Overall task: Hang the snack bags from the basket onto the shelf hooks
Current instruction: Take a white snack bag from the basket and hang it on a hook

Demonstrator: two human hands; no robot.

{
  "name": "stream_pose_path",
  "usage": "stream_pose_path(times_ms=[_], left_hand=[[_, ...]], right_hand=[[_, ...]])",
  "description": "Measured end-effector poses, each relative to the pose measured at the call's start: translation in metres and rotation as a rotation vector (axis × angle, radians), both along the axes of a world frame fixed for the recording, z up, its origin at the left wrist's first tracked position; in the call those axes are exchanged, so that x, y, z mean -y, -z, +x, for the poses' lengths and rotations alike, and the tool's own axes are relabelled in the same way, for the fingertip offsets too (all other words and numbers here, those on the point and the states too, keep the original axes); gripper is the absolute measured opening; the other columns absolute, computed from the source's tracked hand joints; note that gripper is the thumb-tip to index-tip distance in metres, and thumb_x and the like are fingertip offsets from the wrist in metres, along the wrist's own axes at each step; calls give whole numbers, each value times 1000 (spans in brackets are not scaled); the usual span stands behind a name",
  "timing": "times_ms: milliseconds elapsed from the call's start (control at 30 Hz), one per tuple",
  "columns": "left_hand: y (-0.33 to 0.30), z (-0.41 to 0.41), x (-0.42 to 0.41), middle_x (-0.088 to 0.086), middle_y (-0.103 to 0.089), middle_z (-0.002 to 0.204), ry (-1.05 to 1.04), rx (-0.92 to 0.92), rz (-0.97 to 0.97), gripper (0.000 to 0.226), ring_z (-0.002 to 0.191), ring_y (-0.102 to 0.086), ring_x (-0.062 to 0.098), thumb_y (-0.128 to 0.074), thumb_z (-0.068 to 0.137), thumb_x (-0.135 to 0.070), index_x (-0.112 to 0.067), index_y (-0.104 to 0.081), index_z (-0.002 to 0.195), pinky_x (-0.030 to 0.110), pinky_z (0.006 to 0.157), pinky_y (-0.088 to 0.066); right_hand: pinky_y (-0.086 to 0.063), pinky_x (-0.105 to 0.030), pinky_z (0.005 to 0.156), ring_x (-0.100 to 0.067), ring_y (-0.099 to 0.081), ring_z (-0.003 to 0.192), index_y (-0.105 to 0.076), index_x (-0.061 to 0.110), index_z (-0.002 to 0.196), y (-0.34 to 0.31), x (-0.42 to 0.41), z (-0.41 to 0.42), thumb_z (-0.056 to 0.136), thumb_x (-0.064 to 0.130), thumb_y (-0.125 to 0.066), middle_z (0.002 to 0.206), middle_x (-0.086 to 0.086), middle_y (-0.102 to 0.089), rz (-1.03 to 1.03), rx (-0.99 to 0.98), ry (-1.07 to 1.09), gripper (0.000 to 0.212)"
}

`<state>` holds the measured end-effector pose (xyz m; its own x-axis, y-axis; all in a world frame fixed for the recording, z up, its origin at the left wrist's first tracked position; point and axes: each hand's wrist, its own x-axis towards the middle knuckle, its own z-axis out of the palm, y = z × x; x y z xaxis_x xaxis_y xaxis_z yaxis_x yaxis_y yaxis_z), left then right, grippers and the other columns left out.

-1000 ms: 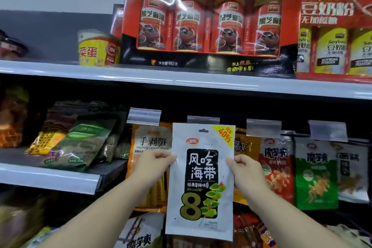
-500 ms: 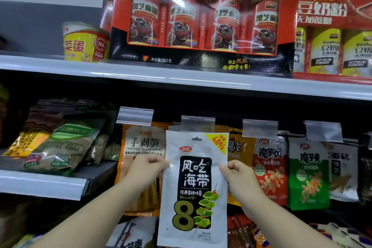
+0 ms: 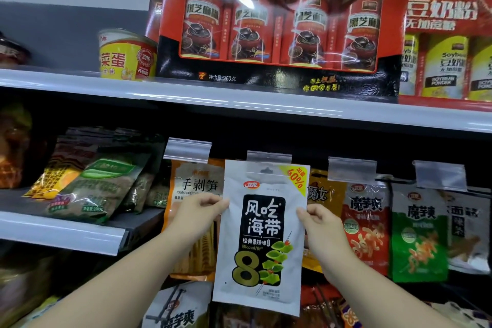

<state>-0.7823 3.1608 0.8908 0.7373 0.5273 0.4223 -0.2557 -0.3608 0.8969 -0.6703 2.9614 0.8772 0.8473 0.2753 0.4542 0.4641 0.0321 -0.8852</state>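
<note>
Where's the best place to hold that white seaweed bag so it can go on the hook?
Probably by its two side edges, a little above the middle, one hand from each side, just as the left hand and right hand pinch the white seaweed bag now. It is flat and floppy, so this keeps it upright and leaves the hang hole at the top uncovered.

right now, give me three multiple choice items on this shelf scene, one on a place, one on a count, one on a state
1. Where is the white seaweed bag?
A. lying on the top shelf
B. held up at the clear label holder
C. in a basket

2. How many cans show in the red gift box?
A. two
B. four
C. six

3. How is the bag held?
A. left hand and right hand pinch its side edges
B. one hand only
C. unheld

Answers: 1 B, its top overlaps the holder; 2 B, four cans show behind the window; 3 A, a hand grips each edge.
</note>
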Motion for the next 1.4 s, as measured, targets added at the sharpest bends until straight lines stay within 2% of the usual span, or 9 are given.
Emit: stream_pose_path(times_ms=[267,567,633,700,833,1033,1133,1267,1400], left_hand=[[-1,11,-2,1,-73,85,-73,-7,16,18,79,-66,18,-62,91,-24,-16,-74,80,22,56,-42],[0,47,-16,4,-70,97,-165,-73,22,17,102,-62,32,-64,89,-33,-19,-73,85,43,91,-49],[-1,59,-22,6,-70,92,-167,-74,-10,15,92,-64,30,-67,87,-31,-17,-73,83,46,94,-48],[2,72,-30,6,-70,91,-160,-80,-22,12,81,-63,22,-68,86,-29,-19,-72,79,45,91,-50],[7,96,-42,-2,-70,85,-218,-86,5,14,91,-65,21,-68,86,-30,-24,-69,74,33,89,-50],[11,112,-45,3,-69,89,-237,-81,32,16,91,-63,22,-64,90,-31,-16,-68,91,27,84,-45],[12,113,-50,-2,-69,83,-252,-107,107,14,88,-65,21,-64,89,-35,-21,-65,87,30,83,-51],[12,100,-50,-9,-64,80,-334,-97,298,17,80,-60,12,-64,88,-35,-20,-66,96,25,71,-47],[11,69,-28,-11,-63,81,-531,-203,774,19,76,-60,9,-51,91,-51,-32,-57,90,23,54,-44]], right_hand=[[-27,-30,58,-19,-34,62,-54,3,80,-9,-7,3,97,22,-52,67,-8,-41,-52,-8,35,25],[-28,-30,57,-17,-34,60,-60,10,82,-9,-28,37,96,23,-53,67,-3,-44,-77,-43,120,20],[-28,-28,57,-16,-34,58,-58,12,78,-8,-35,48,96,23,-54,64,-1,-44,-83,-46,141,22],[-27,-25,52,-14,-32,53,-56,11,79,-6,-42,58,96,22,-53,60,0,-41,-86,-64,140,21],[-24,-25,51,-15,-32,52,-52,11,76,0,-57,77,97,20,-51,61,-4,-41,-94,-81,142,23],[-33,-27,58,-20,-47,69,-61,7,91,1,-64,94,95,21,-55,80,-10,-57,-130,-112,164,16],[-26,-23,52,-16,-38,59,-52,13,70,-1,-57,96,92,14,-59,70,-7,-50,-148,-90,140,23],[-30,-23,51,-17,-40,54,-49,16,67,-5,-38,93,86,8,-66,61,0,-47,-241,-41,188,27],[-46,-27,59,-17,-53,63,-54,14,77,-4,-9,76,89,15,-64,67,0,-54,-392,153,237,15]])
